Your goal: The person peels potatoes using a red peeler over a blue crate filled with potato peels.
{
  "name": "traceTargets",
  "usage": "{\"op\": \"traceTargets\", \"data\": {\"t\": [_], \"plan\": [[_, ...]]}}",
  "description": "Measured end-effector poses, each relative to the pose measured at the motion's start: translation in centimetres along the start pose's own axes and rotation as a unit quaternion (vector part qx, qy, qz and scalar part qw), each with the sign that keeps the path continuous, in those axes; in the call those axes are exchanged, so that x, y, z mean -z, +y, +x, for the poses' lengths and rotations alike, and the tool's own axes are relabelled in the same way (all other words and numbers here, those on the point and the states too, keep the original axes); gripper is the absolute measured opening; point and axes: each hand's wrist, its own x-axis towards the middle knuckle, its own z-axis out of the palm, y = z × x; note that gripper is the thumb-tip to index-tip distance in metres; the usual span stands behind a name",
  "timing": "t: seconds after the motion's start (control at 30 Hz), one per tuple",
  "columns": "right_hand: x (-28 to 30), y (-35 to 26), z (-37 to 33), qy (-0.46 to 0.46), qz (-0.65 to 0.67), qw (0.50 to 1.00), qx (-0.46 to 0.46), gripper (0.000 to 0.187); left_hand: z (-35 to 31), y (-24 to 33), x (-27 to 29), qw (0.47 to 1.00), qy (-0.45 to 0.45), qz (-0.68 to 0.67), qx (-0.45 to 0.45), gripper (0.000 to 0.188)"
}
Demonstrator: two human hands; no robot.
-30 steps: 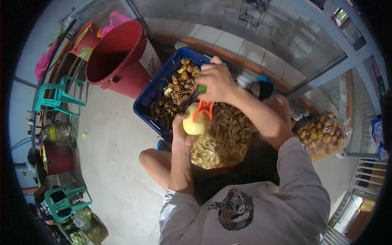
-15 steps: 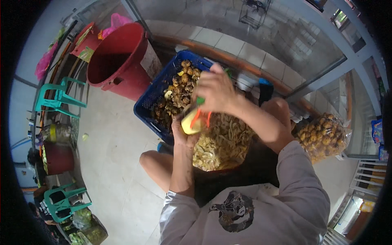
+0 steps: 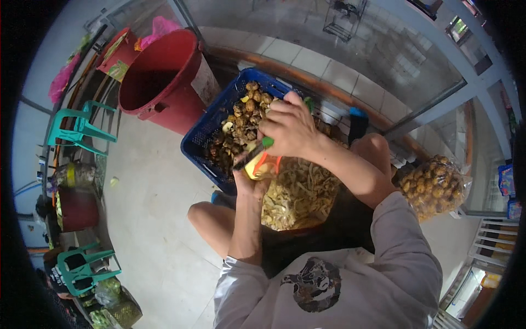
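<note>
My left hand (image 3: 250,183) is closed around a pale yellow, mostly peeled potato (image 3: 253,168), held above a heap of peelings (image 3: 301,192). From above, my right hand (image 3: 290,126) grips a peeler (image 3: 268,142) with a green handle; an orange forked part rests against the potato. A dark strip runs along the potato's upper side, and I cannot tell whether it is skin or blade. Just beyond my hands stands a blue crate (image 3: 189,143) with brown unpeeled potatoes (image 3: 253,105) in it. The peelings fill a container between my legs, its rim mostly hidden.
A large red bin (image 3: 181,109) stands left of the crate. To my right sits a clear bag of potatoes (image 3: 435,186). Green plastic chairs (image 3: 82,129) line the left side, near a smaller red bucket (image 3: 78,209). Glass panels (image 3: 416,77) rise beyond the crate.
My right hand has shifted slightly and looks less blurred. The potato has turned a little in my left hand, and the dark strip now shows across its upper side.
</note>
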Motion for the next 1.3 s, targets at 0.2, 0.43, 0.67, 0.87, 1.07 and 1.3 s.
{"op": "traceTargets", "data": {"t": [0.2,0.43,0.67,0.87,1.07,1.3], "plan": [[-0.3,8.0,0.3,-0.138,0.05,0.951,-0.273,0.03,-1.5,0.4,0.2,0.977,-0.148,0.119,0.095,0.058],[0.1,0.5,-0.3,-0.001,0.038,0.999,-0.02,0.025,0.3,-0.5,-1.4,0.997,0.022,-0.069,-0.025,0.052],[-1.1,8.2,-0.7,-0.078,0.08,0.959,-0.261,0.036,-1.0,0.5,-0.5,0.982,-0.144,0.073,0.098,0.063],[-1.0,2.6,-0.4,-0.01,0.086,0.988,-0.129,0.027,-0.5,0.1,-0.2,1.0,-0.023,-0.02,-0.007,0.051],[0.0,2.5,0.1,0.031,0.008,0.999,-0.037,0.027,-0.4,-0.3,0.3,0.994,-0.101,0.016,0.034,0.051],[-1.5,6.1,-0.3,-0.061,0.12,0.929,-0.344,0.033,-0.3,0.1,-0.4,0.999,-0.03,0.038,-0.014,0.047]]}}
